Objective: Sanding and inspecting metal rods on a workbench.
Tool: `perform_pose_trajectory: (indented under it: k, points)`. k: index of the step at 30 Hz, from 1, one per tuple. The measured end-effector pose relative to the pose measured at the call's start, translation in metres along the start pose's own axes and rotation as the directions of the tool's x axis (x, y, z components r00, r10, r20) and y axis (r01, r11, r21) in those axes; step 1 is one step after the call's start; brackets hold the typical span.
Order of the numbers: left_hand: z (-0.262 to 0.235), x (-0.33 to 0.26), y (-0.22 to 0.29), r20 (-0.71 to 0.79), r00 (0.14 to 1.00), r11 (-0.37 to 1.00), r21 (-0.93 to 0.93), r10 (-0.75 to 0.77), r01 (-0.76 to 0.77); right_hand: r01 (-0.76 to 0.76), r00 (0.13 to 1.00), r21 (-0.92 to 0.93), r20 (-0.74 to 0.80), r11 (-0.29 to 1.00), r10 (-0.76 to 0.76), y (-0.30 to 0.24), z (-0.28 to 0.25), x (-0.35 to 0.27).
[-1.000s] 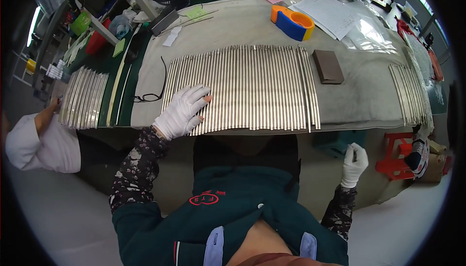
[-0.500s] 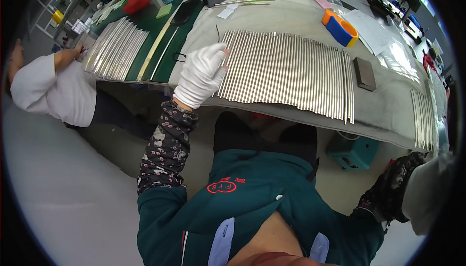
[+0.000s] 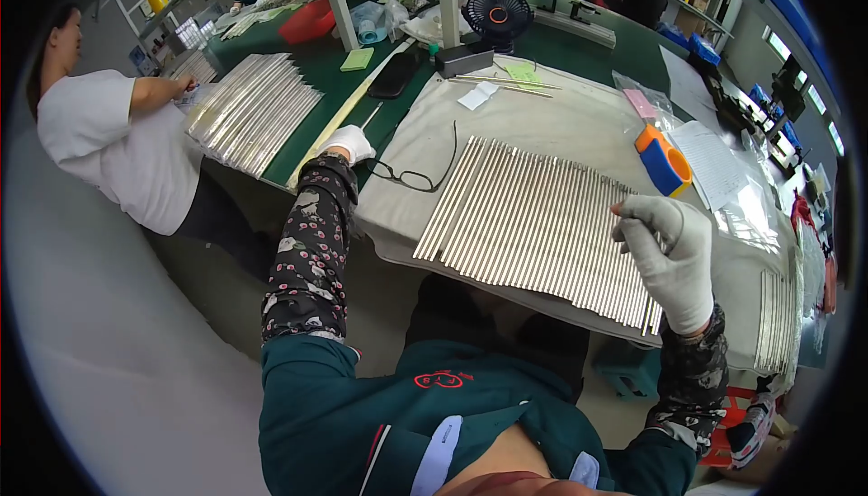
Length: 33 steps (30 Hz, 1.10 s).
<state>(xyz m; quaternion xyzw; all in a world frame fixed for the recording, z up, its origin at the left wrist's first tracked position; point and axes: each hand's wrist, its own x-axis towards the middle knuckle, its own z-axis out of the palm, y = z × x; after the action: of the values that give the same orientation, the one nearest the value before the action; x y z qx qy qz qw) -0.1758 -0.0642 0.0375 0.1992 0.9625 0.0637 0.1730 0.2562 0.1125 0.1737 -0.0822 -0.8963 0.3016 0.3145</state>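
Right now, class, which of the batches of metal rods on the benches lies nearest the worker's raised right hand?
The wide row of metal rods on the grey cloth directly before the worker: the gloved right hand is raised over its right end. The other batches lie on the green bench and at the far right.

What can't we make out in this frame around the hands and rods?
- Left hand, head view: fingers point away, so what they touch is hidden.
- Right hand: glove curled; whether it holds anything is hidden.
- Rods: near ends at right covered by the right hand.
- Far rods: warped at the rim.

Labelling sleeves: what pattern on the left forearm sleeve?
Dark with small pink-and-white flowers, left sleeve; head view.
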Motion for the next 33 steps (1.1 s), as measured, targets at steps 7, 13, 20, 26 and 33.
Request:
perform_pose_trajectory:
  k: [7,13,20,26,33]
  points:
    - [-0.004,-0.015,0.009,-0.167,0.984,0.997,0.054,0.067,-0.059,-0.082,0.994,0.064,0.08,0.995,0.077,0.021,0.021,0.008]
    - [-0.033,-0.094,0.032,-0.631,0.734,0.954,0.035,0.251,-0.297,-0.277,0.935,0.18,0.279,0.944,0.221,0.051,0.052,0.012]
    - [-0.05,-0.184,0.064,-0.849,0.339,0.703,0.053,0.406,-0.709,-0.419,0.874,0.249,0.37,0.873,0.314,0.038,0.063,0.011]
    - [-0.038,-0.251,0.1,-0.862,0.123,0.459,0.136,0.492,-0.878,-0.389,0.914,0.598,0.158,0.701,0.373,0.008,0.039,-0.016]
    - [-0.014,-0.291,0.104,-0.906,0.049,0.215,0.046,0.42,-0.976,-0.035,0.969,0.239,-0.229,0.97,0.091,-0.026,-0.019,-0.053]
